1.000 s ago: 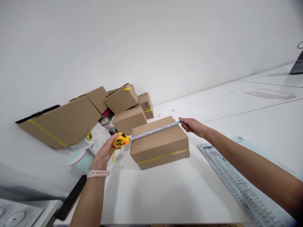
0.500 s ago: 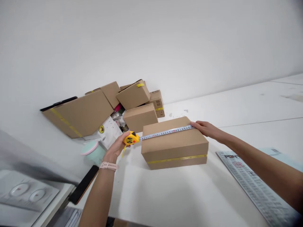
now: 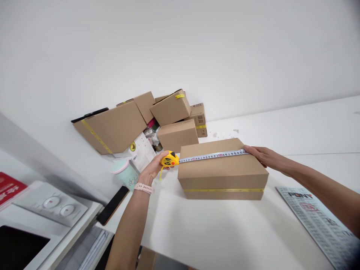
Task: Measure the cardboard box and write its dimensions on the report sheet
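Note:
A closed cardboard box (image 3: 222, 170) with a yellow tape band along its side lies on the white table. My left hand (image 3: 154, 165) is closed around a yellow tape measure (image 3: 170, 159) just beyond the box's left edge. The pulled-out blade (image 3: 210, 156) stretches across the top of the box, its printed numbers showing. At the far end of the blade, my right hand (image 3: 260, 154) pinches the tip against the box's right edge. Its fingertips partly hide the blade's end.
Several cardboard boxes (image 3: 177, 135) are piled against the wall at the back left. Near them stand a mint-green container (image 3: 125, 174) and a black flat object (image 3: 113, 205). A white appliance with knobs (image 3: 52, 202) is at left. A printed sheet (image 3: 312, 213) lies at right.
My view has shifted, so the box, hands and tape measure appear further right. The blade still lies across the box top, with both hands keeping their holds.

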`<state>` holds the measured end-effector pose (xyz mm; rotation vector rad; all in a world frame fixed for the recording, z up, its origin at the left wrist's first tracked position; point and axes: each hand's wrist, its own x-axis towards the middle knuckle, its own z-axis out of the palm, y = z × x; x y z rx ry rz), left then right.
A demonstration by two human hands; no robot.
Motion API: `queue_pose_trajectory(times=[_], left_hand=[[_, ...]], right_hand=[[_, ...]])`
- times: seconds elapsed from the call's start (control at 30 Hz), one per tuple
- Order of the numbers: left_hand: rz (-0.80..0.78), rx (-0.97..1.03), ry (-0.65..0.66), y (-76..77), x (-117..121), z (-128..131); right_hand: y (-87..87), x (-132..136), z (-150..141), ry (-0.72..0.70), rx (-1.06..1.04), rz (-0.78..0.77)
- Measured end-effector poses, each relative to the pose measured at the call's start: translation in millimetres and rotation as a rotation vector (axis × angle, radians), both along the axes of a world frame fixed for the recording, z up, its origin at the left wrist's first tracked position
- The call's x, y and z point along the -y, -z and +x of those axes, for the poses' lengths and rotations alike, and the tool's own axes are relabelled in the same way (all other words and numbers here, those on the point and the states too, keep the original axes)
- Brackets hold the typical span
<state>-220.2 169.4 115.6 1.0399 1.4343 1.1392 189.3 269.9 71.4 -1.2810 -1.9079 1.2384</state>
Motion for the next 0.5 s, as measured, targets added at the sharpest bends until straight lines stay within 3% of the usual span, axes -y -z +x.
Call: queue_pose_trajectory(times=[0.1, 0.2, 0.33, 0.43, 0.5], left_hand=[[0.03, -0.008, 0.003, -5.7, 1, 3], [0.088, -0.009, 0.033, -22.7, 12, 11], [0.074, 0.028, 0.209, -39.6, 56, 42], [-0.043, 0.11, 0.377, -22.4, 100, 86], [-0.143, 0.368, 0.462, 0.7, 123, 122]], right_hand=[[-6.0, -3, 0, -0.006, 0.027, 0.029], [-13.7, -12, 7, 0.02, 0.113, 0.095], [-36.3, -24, 16, 0.137, 0.039, 0.183], [-57.8, -28, 6, 0.151, -0.027, 0.246], [-67.3, -30, -11, 0.074, -0.034, 0.257]])
